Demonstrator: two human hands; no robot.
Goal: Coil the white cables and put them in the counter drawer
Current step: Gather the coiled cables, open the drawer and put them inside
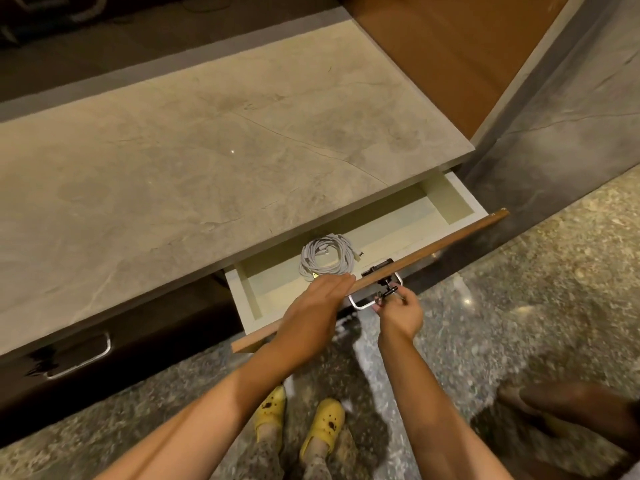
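Fingers of the left hand (313, 303) lie flat and extended, side by side, pressed on the top edge of the brown wooden drawer front (433, 242). The right hand (400, 311) has its fingers pinched narrow around a small dark key (389, 292) at the lock, just beside the curved silver metal handle (360, 304). The coiled white cables (327, 258) rest on the floor of the open cream-lined counter drawer (408, 220), towards its left half, under the grey stone countertop (207, 140).
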